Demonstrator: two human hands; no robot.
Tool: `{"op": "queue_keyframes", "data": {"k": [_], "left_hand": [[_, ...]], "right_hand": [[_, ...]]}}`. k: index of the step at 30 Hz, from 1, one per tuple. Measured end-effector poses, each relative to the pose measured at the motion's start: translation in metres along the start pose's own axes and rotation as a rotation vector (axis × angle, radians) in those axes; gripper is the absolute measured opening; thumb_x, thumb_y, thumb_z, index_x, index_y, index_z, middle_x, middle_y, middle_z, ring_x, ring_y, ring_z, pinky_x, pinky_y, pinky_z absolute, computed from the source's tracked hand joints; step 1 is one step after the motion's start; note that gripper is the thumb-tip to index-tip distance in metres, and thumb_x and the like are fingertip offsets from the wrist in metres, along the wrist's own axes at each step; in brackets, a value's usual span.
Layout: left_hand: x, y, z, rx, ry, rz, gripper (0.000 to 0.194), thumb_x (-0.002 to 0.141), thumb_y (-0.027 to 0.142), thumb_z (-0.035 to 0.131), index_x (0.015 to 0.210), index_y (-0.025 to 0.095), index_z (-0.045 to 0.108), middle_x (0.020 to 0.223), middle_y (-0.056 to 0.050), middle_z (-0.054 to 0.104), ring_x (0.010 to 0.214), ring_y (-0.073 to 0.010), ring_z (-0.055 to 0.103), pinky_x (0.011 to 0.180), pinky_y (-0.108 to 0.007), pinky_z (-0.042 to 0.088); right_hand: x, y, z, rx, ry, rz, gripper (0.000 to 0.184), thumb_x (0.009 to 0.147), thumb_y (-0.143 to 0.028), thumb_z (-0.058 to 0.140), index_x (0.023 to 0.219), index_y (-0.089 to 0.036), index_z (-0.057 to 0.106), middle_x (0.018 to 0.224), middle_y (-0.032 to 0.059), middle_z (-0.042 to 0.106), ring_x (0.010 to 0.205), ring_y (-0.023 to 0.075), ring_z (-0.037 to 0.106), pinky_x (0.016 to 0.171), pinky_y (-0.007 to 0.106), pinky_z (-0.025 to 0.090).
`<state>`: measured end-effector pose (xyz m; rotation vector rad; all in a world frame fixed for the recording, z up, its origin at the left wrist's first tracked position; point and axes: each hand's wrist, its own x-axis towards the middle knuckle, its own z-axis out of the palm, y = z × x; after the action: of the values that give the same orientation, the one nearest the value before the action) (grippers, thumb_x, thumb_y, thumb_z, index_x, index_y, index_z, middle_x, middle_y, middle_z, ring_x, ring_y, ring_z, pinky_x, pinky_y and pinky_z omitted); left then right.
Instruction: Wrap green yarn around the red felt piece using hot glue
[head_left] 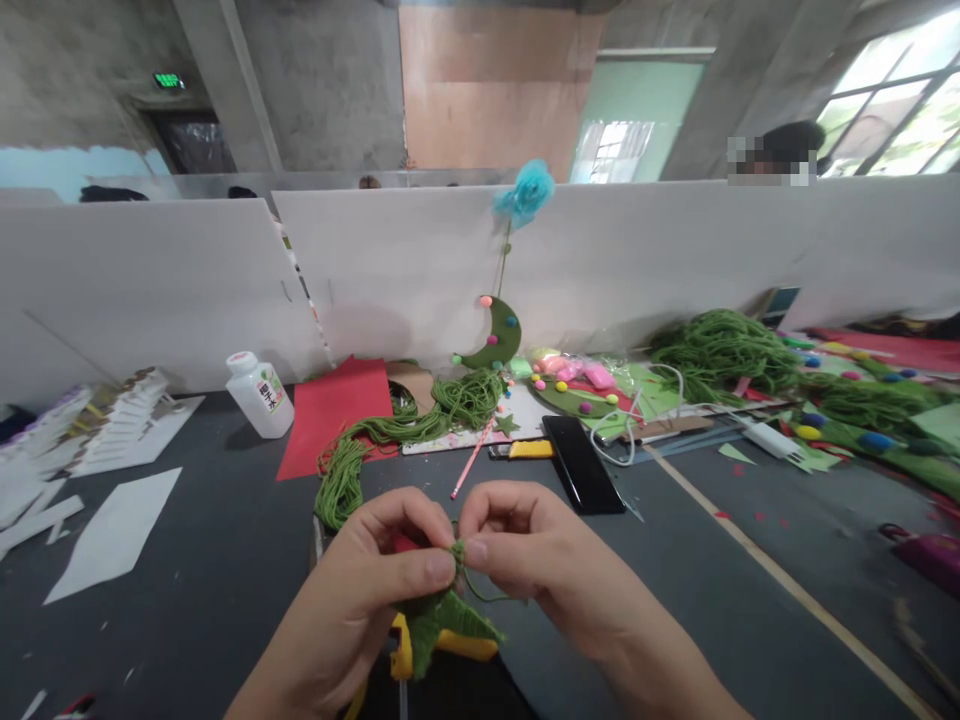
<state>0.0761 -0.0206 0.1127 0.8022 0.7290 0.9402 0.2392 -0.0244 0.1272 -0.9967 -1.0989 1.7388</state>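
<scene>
Between my two hands is a star wrapped in green yarn [450, 622], its lower points hanging free. My left hand [375, 585] pinches the star near its upper tip between thumb and fingers. Thumb and index finger of my right hand [529, 555] close on green yarn at that same tip, and a loose strand loops down below them. Fingertips of both hands nearly touch. Under the star lies a yellow-handled tool [466, 645], partly hidden by the star and my left hand.
Beyond my hands lie a green yarn skein [341, 480], pink pencil [474, 455], yellow cutter [531, 450] and black phone [581, 465]. A white bottle [259, 395] stands left by red paper [337, 410]. A green moon [504, 335] leans on the white partition [390, 260]. More yarn [720, 350] lies right.
</scene>
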Motion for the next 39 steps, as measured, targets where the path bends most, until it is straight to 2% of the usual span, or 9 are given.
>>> {"op": "queue_keyframes", "data": {"k": [7,12,17,20,22,26,28,33,39], "left_hand": [[0.000,0.003,-0.001,-0.033,-0.060,-0.085,0.022,0.056,0.020,0.086,0.062,0.017,0.065,0.055,0.003,0.060,0.053,-0.0073,0.050,0.051,-0.017,0.035],[0.003,0.005,0.000,-0.162,-0.156,-0.175,0.020,0.060,0.014,0.082,0.067,0.015,0.064,0.061,0.002,0.059,0.054,-0.0064,0.052,0.051,-0.015,0.038],[0.006,0.001,-0.004,-0.235,-0.197,-0.186,0.020,0.061,0.012,0.079,0.071,0.015,0.062,0.066,0.002,0.054,0.056,-0.0063,0.049,0.052,-0.015,0.038],[0.009,-0.001,-0.005,-0.182,-0.194,-0.186,0.022,0.064,0.017,0.079,0.080,0.016,0.064,0.069,0.003,0.054,0.059,-0.0078,0.051,0.056,-0.017,0.040],[0.011,-0.002,-0.005,-0.086,-0.139,-0.119,0.023,0.067,0.022,0.079,0.086,0.019,0.066,0.077,0.001,0.059,0.070,-0.0115,0.056,0.064,-0.020,0.043],[0.010,-0.002,-0.002,0.179,0.064,0.254,0.021,0.072,0.039,0.074,0.081,0.020,0.072,0.097,-0.005,0.065,0.098,-0.0229,0.057,0.083,-0.028,0.045],[0.006,-0.003,0.001,0.300,0.111,0.359,0.024,0.068,0.041,0.076,0.079,0.020,0.074,0.095,-0.007,0.067,0.097,-0.0264,0.059,0.084,-0.031,0.045],[0.000,-0.005,0.011,0.512,0.354,0.312,0.007,0.065,0.023,0.078,0.070,0.022,0.073,0.073,-0.002,0.069,0.073,-0.0205,0.063,0.069,-0.027,0.049],[-0.002,0.001,0.012,0.513,0.409,0.403,0.008,0.065,0.020,0.075,0.058,0.022,0.071,0.064,0.001,0.067,0.062,-0.0159,0.058,0.062,-0.023,0.045]], "right_hand": [[0.002,0.005,-0.001,0.065,-0.042,0.020,0.029,0.059,-0.030,0.084,0.062,-0.016,0.059,0.049,-0.0080,0.049,0.041,0.0024,0.028,0.039,0.018,0.016],[0.002,0.011,0.003,0.144,-0.075,-0.086,0.018,0.067,-0.026,0.081,0.077,-0.018,0.068,0.049,-0.0100,0.047,0.042,0.0039,0.030,0.041,0.017,0.023],[0.001,0.012,0.009,0.048,-0.012,-0.149,0.012,0.068,-0.027,0.077,0.071,-0.017,0.070,0.053,-0.0054,0.055,0.043,0.0057,0.039,0.043,0.019,0.028],[-0.003,0.007,0.011,-0.094,0.087,-0.196,0.010,0.069,-0.026,0.071,0.067,-0.017,0.068,0.053,-0.0036,0.056,0.045,0.0080,0.043,0.044,0.020,0.031],[-0.005,0.003,0.011,-0.213,0.195,-0.247,0.011,0.070,-0.027,0.068,0.064,-0.017,0.066,0.052,-0.0034,0.054,0.047,0.0092,0.043,0.046,0.022,0.033],[-0.006,0.002,0.011,-0.381,0.362,-0.306,0.013,0.071,-0.028,0.064,0.063,-0.017,0.064,0.050,-0.0044,0.048,0.048,0.0093,0.039,0.047,0.022,0.031],[-0.005,0.003,0.011,-0.408,0.382,-0.295,0.014,0.072,-0.028,0.063,0.063,-0.017,0.064,0.049,-0.0050,0.045,0.047,0.0092,0.037,0.046,0.022,0.029],[-0.004,0.006,0.011,-0.406,0.366,-0.271,0.015,0.074,-0.030,0.063,0.065,-0.018,0.064,0.050,-0.0032,0.051,0.048,0.0110,0.043,0.047,0.023,0.033],[-0.006,0.002,0.011,-0.495,0.335,-0.316,0.012,0.073,-0.028,0.063,0.069,-0.018,0.069,0.051,-0.0026,0.053,0.048,0.0111,0.044,0.047,0.023,0.033]]}}
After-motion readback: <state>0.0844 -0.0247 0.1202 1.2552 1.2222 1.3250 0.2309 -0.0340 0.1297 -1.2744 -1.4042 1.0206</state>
